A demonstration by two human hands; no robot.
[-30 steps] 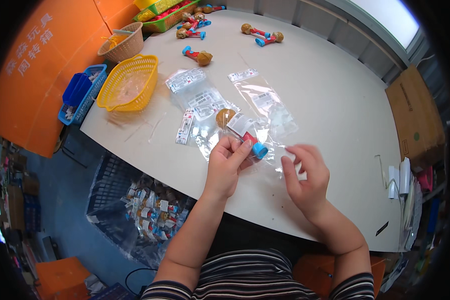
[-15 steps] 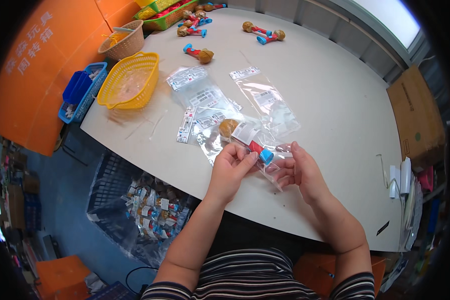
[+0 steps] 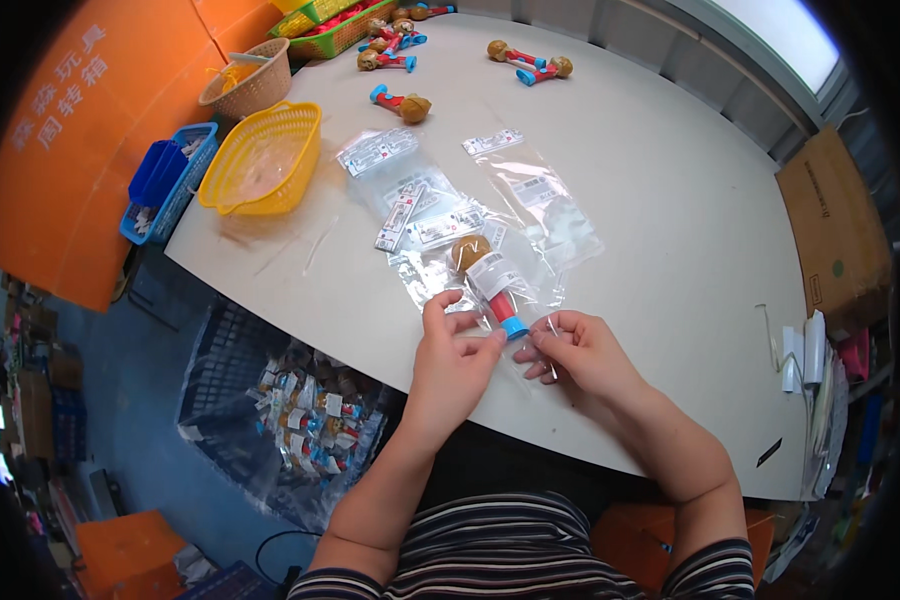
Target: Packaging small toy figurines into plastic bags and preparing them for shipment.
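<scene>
"What's mid-frame?"
"A toy (image 3: 503, 308) in a bag (image 3: 493, 273), its lower end between left hand (image 3: 454, 368) and right hand (image 3: 588, 357); above, other bags (image 3: 538, 192) on the tabletop (image 3: 680, 240)."
"Edges?"
"Baskets (image 3: 307, 165) upper left, carton (image 3: 832, 225) far right."

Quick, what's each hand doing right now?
Left hand: loosely curled beside the blue-ended toy; can't tell whether it grips.
Right hand: closed, pinching the clear plastic bag around that toy.

I count, remotely, 1 left hand (image 3: 457, 372) and 1 right hand (image 3: 587, 358) at 1 bagged toy (image 3: 501, 306); 3 loose toys (image 3: 397, 102), plus 1 toy cluster (image 3: 388, 60) too overlapped to number; 1 yellow basket (image 3: 297, 172), 1 tan basket (image 3: 257, 95), 1 light-blue basket (image 3: 187, 182); 1 carton (image 3: 836, 225) at right; 1 crate (image 3: 208, 365) of packed toys (image 3: 308, 430), untallied.
</scene>
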